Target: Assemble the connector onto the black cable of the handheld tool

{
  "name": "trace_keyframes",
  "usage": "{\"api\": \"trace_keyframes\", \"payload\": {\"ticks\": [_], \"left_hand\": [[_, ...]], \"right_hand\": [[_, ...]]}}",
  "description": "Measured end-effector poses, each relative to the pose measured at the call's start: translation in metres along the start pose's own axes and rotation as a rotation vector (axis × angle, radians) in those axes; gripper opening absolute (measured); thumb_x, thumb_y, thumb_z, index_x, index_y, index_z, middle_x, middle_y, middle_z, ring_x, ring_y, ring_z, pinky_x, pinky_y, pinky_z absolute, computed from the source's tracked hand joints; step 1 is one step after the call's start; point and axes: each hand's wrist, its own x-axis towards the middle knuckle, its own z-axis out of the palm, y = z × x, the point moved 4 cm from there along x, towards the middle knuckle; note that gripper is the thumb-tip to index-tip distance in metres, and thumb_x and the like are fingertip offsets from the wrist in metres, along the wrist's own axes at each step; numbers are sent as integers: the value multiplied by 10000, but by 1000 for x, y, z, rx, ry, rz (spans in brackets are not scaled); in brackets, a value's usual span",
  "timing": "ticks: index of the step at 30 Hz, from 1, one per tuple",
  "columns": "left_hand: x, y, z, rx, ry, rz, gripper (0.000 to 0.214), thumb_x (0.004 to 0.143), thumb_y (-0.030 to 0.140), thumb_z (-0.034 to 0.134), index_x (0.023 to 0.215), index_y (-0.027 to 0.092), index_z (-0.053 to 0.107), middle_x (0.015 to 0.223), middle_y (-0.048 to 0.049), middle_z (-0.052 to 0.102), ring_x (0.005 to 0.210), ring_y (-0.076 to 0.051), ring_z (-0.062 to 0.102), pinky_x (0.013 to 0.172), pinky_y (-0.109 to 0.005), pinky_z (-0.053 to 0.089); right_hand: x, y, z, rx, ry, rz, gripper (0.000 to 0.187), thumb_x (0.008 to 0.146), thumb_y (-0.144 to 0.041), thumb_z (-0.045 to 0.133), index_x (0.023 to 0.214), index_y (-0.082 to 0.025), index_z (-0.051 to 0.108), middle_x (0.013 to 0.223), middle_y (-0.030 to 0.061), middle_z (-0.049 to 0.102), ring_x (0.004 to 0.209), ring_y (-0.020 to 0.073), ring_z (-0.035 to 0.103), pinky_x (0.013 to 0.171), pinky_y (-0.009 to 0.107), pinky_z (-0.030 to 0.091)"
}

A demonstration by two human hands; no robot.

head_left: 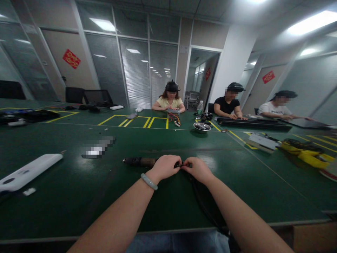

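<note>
A dark, pen-like electric screwdriver (142, 161) lies just above the green table, its narrow tip to the left. My left hand (167, 167), with a grey bangle at the wrist, is closed around its rear end. Against it, my right hand (196, 169) pinches the black cable (198, 195) where it meets the tool's end. My fingers hide most of that joint. From there the cable curves down over the table's front edge.
A long white device (34, 172) rests at the left near a small white scrap (29, 191). Beyond my hands stand a metal bowl (202, 127) and a water bottle (200, 108). Yellow bundles (308, 153) lie at the right. Three people sit across the table.
</note>
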Motion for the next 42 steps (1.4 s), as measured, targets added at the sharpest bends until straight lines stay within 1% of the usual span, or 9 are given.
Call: {"api": "trace_keyframes", "payload": {"ticks": [5, 9, 16, 21, 28, 34, 39, 42], "left_hand": [[0, 0, 1, -1, -6, -2, 150, 850, 308, 601, 990, 258, 609, 1011, -15, 668, 974, -204, 613, 855, -311, 447], [-1, -1, 1, 3, 1, -14, 190, 856, 315, 596, 1037, 259, 582, 1008, -18, 660, 955, -204, 617, 830, -312, 450], [-1, -1, 0, 5, -1, -10, 129, 864, 316, 575, 976, 251, 580, 976, -12, 657, 940, -199, 616, 806, -305, 449], [-2, -3, 1, 4, 15, -15, 205, 866, 337, 573, 1053, 255, 548, 988, -13, 651, 928, -204, 617, 769, -302, 453], [-1, -4, 3, -3, 24, 10, 118, 850, 311, 587, 952, 255, 566, 944, 0, 655, 897, -195, 617, 766, -301, 441], [0, -5, 4, 3, 43, 6, 198, 857, 313, 581, 1044, 259, 544, 982, -14, 655, 927, -208, 617, 789, -308, 442], [-1, -3, 3, 4, 27, 16, 128, 862, 320, 578, 974, 260, 573, 967, 0, 659, 922, -198, 618, 785, -301, 446], [-1, -3, 2, 4, 27, 11, 162, 868, 333, 569, 1013, 260, 566, 983, -3, 657, 924, -197, 616, 778, -302, 448]], "right_hand": [[0, -1, -1, -6, -2, -1, 130, 807, -344, 660, 847, -234, 716, 861, 2, 694, 795, 164, 604, 685, 263, 400], [0, -1, -1, 1, -7, 3, 134, 810, -344, 656, 855, -234, 717, 860, 5, 693, 788, 163, 608, 675, 262, 402], [-1, 0, -1, 24, 6, -16, 130, 811, -345, 653, 843, -233, 710, 860, 1, 689, 781, 158, 600, 678, 258, 399], [-1, 1, 0, 20, 14, -13, 125, 808, -351, 653, 827, -239, 705, 842, -8, 685, 761, 157, 591, 654, 257, 386], [-1, 0, -1, 16, 5, -16, 130, 810, -346, 652, 840, -234, 711, 852, -1, 684, 770, 155, 591, 660, 256, 387], [0, 2, 1, 12, 21, -24, 110, 807, -327, 658, 846, -241, 715, 841, -8, 685, 775, 157, 588, 653, 253, 379], [-1, 2, 1, 22, 16, -21, 112, 802, -340, 662, 834, -244, 711, 839, -9, 683, 764, 156, 584, 652, 256, 376], [-1, 2, 0, 18, 9, -17, 119, 804, -346, 656, 832, -243, 709, 844, -6, 684, 765, 158, 582, 650, 257, 374]]}}
